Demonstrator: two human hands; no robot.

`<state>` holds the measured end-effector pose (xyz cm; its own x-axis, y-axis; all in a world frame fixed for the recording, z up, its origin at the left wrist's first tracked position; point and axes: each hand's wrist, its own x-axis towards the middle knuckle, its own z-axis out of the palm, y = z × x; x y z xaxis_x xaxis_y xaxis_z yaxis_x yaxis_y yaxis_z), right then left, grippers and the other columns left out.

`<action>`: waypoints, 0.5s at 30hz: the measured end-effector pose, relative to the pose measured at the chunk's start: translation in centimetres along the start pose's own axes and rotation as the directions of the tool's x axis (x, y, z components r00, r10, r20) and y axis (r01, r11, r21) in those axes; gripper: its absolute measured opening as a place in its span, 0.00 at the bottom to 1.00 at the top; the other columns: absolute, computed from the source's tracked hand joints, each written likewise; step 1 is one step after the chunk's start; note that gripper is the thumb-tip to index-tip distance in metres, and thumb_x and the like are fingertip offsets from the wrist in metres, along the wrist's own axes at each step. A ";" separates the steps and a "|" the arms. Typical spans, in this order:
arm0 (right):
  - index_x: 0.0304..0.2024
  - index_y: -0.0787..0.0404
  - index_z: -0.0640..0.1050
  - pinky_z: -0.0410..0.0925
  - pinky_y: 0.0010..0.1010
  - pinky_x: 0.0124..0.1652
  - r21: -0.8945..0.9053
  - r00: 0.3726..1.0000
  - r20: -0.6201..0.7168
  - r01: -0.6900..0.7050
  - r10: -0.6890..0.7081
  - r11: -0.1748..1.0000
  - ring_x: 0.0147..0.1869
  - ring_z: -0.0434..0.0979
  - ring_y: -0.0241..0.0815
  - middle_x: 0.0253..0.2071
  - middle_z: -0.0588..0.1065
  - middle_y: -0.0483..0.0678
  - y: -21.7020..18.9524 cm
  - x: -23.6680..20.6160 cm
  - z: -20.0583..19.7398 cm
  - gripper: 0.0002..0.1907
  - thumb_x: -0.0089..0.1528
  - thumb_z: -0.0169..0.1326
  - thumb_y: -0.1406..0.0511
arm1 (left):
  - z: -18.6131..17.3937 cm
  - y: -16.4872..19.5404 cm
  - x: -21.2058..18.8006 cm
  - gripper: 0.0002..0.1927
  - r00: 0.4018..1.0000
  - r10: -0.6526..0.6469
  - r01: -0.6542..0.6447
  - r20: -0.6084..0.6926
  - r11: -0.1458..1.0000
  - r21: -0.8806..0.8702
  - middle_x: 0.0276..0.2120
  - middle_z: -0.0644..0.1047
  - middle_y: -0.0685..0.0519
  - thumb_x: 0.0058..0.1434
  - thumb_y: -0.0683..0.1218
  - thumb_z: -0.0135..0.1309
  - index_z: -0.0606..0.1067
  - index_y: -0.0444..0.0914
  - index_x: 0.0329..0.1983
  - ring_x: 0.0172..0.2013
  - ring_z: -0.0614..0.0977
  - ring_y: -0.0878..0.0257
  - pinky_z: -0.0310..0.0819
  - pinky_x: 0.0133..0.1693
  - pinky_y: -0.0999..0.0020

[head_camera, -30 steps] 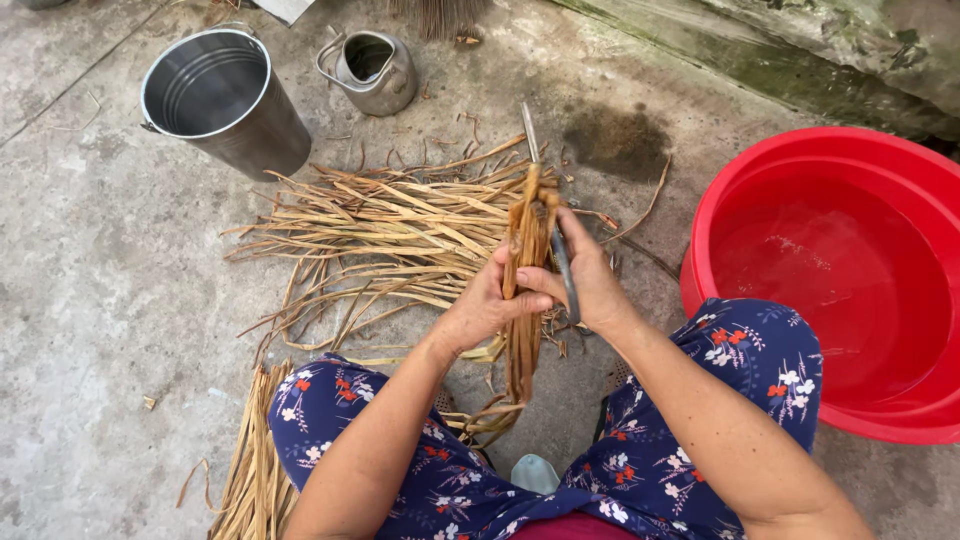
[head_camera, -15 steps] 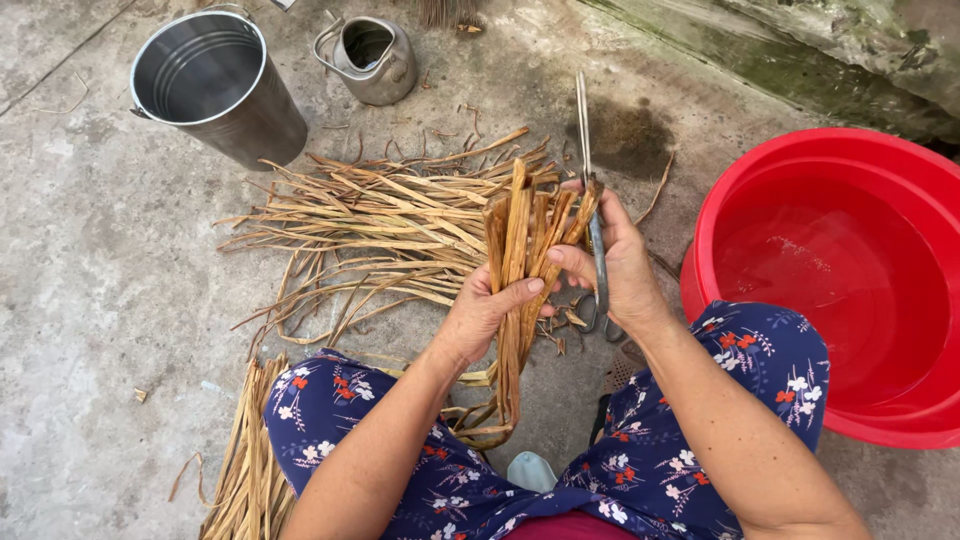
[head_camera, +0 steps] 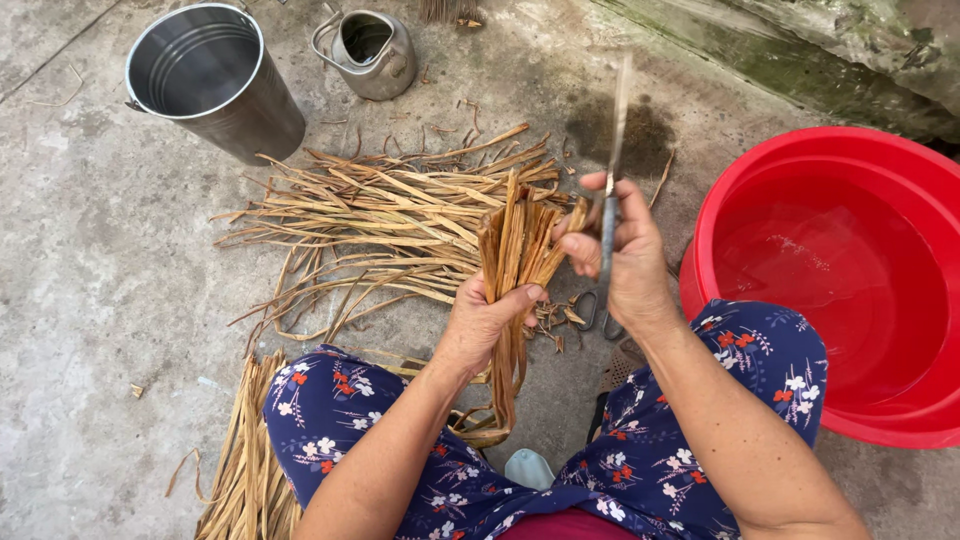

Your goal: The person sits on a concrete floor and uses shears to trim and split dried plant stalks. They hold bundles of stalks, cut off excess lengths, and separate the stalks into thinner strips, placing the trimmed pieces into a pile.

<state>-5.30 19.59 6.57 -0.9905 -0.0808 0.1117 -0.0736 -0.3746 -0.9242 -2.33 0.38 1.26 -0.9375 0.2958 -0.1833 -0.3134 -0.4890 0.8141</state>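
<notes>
Head cam: left hand (head_camera: 487, 325) clenched round upright bundle of dried strips (head_camera: 515, 260), fanned at top for trimming. Right hand (head_camera: 625, 250), just beside, grips scissors (head_camera: 608, 215), blades up. Loose strip pile (head_camera: 390, 215) beyond both hands; red basin (head_camera: 850, 400) right of them.

We find bare concrete floor (head_camera: 90, 300) open on our left; ahead, the strip pile (head_camera: 390, 215), steel bucket (head_camera: 215, 80) and kettle (head_camera: 372, 55) block us, the red basin (head_camera: 850, 280) crowds our right.
</notes>
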 end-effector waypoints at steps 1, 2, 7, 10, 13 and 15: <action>0.64 0.58 0.67 0.66 0.18 0.29 0.005 1.000 -0.018 0.020 -0.020 1.000 0.30 0.72 0.28 0.42 0.79 0.49 -0.4 0.1 -0.1 0.30 0.62 0.64 0.71 | -0.2 0.1 -0.1 0.10 1.000 -0.019 0.019 -0.006 1.000 0.005 0.38 0.83 0.51 0.61 0.39 0.62 0.80 0.35 0.47 0.36 0.82 0.66 0.77 0.31 0.73; 0.63 0.58 0.67 0.66 0.17 0.29 0.009 0.998 -0.037 0.042 -0.042 0.999 0.29 0.71 0.28 0.42 0.80 0.50 -0.9 0.3 -0.3 0.29 0.62 0.64 0.70 | -0.5 0.1 -0.1 0.09 0.999 -0.037 0.037 -0.012 0.999 0.011 0.36 0.83 0.51 0.61 0.39 0.62 0.80 0.35 0.45 0.34 0.82 0.66 0.76 0.30 0.74; 0.63 0.57 0.72 0.65 0.17 0.28 -0.039 0.994 -0.104 0.038 -0.042 0.999 0.26 0.70 0.26 0.38 0.81 0.50 -2.9 0.4 -1.3 0.23 0.67 0.60 0.65 | -1.4 1.1 -0.3 0.05 0.999 0.047 -0.047 -0.003 0.998 -0.050 0.34 0.82 0.50 0.62 0.39 0.62 0.79 0.35 0.41 0.32 0.81 0.67 0.75 0.30 0.74; 0.64 0.56 0.74 0.64 0.19 0.26 -0.297 0.993 -0.114 -0.025 -0.009 0.955 0.26 0.70 0.27 0.34 0.79 0.47 -3.0 -0.3 -1.3 0.23 0.66 0.59 0.62 | -1.8 2.0 -0.4 0.07 0.993 0.106 -0.110 -0.045 0.987 -0.117 0.35 0.82 0.49 0.63 0.39 0.62 0.79 0.36 0.43 0.33 0.82 0.65 0.77 0.32 0.72; 0.65 0.58 0.74 0.67 0.22 0.35 -0.499 0.999 -0.052 -0.010 -0.018 0.866 0.37 0.72 0.30 0.38 0.75 0.45 -2.2 -1.7 -0.6 0.29 0.62 0.63 0.62 | -1.9 2.7 -0.4 0.11 0.990 0.085 -0.102 -0.115 0.982 -0.157 0.37 0.83 0.48 0.60 0.39 0.61 0.78 0.36 0.46 0.33 0.83 0.62 0.80 0.35 0.70; 0.66 0.60 0.71 0.71 0.23 0.45 -0.612 0.998 0.049 0.060 -0.037 0.788 0.47 0.74 0.33 0.44 0.73 0.46 -1.4 -2.8 0.1 0.34 0.58 0.67 0.63 | -1.9 2.8 -0.6 0.12 0.989 0.074 -0.096 -0.128 0.980 -0.175 0.38 0.83 0.47 0.60 0.38 0.61 0.77 0.36 0.47 0.34 0.84 0.61 0.81 0.37 0.68</action>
<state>-2.42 20.24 7.58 -0.9801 -0.1121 0.1638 -0.1884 0.2654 -0.9456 -2.93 -2.66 2.59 -0.9697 0.1512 -0.1921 -0.2439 -0.6512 0.7186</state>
